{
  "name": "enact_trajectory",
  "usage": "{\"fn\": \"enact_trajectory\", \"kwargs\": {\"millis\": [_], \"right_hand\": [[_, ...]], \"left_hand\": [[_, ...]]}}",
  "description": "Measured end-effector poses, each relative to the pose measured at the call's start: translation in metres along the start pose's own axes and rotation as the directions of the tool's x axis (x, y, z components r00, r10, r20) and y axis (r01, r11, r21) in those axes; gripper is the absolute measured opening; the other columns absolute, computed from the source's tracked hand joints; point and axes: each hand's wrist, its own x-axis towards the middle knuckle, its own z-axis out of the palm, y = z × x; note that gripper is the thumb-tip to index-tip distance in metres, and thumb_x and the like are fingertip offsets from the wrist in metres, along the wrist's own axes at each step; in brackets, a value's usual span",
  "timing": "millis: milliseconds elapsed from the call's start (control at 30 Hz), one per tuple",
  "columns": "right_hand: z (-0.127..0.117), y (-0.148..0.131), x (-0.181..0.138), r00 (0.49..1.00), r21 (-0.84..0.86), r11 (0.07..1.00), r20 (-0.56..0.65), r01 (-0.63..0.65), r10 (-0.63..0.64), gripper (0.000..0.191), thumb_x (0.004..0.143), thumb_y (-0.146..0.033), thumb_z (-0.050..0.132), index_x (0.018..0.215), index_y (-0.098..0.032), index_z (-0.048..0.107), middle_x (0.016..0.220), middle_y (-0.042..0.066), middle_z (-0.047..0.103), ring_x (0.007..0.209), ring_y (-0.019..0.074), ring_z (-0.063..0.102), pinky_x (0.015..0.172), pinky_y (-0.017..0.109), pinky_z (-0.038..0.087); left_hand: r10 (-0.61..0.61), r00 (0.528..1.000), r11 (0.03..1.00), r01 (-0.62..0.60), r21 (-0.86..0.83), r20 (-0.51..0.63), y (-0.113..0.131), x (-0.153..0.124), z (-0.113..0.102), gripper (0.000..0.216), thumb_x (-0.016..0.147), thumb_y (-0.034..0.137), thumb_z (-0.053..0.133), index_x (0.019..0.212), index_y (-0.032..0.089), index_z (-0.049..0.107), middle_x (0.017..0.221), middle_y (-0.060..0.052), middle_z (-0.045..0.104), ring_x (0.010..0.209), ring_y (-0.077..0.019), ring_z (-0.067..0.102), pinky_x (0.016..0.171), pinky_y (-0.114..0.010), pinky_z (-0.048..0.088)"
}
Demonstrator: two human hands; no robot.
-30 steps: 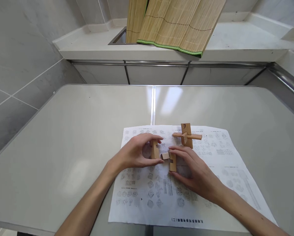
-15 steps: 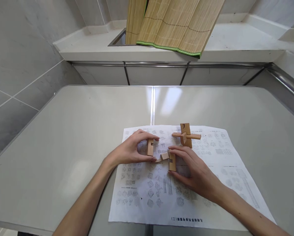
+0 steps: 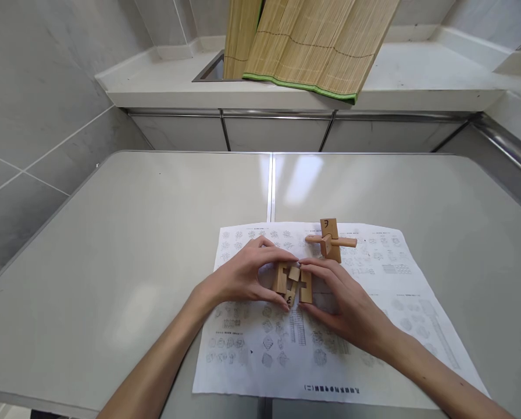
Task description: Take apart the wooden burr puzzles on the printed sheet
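Between thumb and fingers, my left hand [image 3: 254, 270] grips a notched wooden block [image 3: 280, 278]. Facing it, my right hand [image 3: 330, 288] is closed on a second notched wooden block [image 3: 306, 287]. In the narrow gap between the two blocks lies a smaller wooden piece [image 3: 294, 273], tilted, with a marked strip [image 3: 290, 295] below it. Whether these two parts are joined I cannot tell. Just beyond my right hand, several wooden pieces interlock in a cross-shaped assembly [image 3: 330, 240], the upright one marked "3". Everything rests on a printed diagram sheet [image 3: 374, 372].
The sheet lies on a pale folding table [image 3: 90, 250] with a centre seam. Behind the table is a white ledge [image 3: 164, 87], where a bamboo mat [image 3: 317, 52] with green edging hangs over a sink. A grey tiled wall [image 3: 38, 116] stands at the left.
My left hand has moved right and slightly nearer with its block, close to the right one. The small piece between has turned more upright. My right hand and the cross-shaped assembly stay in place.
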Motion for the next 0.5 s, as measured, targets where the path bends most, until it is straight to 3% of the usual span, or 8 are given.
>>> {"fn": "enact_trajectory", "kwargs": {"millis": [300, 500], "right_hand": [[0.002, 0.005, -0.001, 0.998, 0.072, 0.996, -0.018, -0.061, 0.062, 0.056, 0.098, -0.022, 0.066, 0.147, -0.035, 0.044, 0.150, 0.010, 0.051, 0.141, 0.0314, 0.055, 0.110, 0.056, 0.057], [0.003, 0.003, -0.001, 0.995, 0.151, 0.984, -0.014, -0.092, 0.095, 0.053, 0.097, -0.021, 0.067, 0.144, -0.036, 0.047, 0.152, 0.009, 0.049, 0.145, 0.0302, 0.051, 0.113, 0.057, 0.054]], "left_hand": [[0.090, 0.996, 0.986, -0.089, 0.138, -0.006, 0.000, 0.003, 0.013, 0.077, 0.078, 0.049, 0.088, 0.147, 0.036, 0.056, 0.138, -0.007, 0.069, 0.119, -0.0295, 0.056, 0.101, -0.048, 0.051], [0.105, 0.994, 0.978, -0.097, 0.182, -0.034, 0.003, 0.004, 0.019, 0.080, 0.076, 0.050, 0.089, 0.147, 0.034, 0.055, 0.141, -0.009, 0.065, 0.128, -0.0331, 0.053, 0.110, -0.052, 0.047]]}}
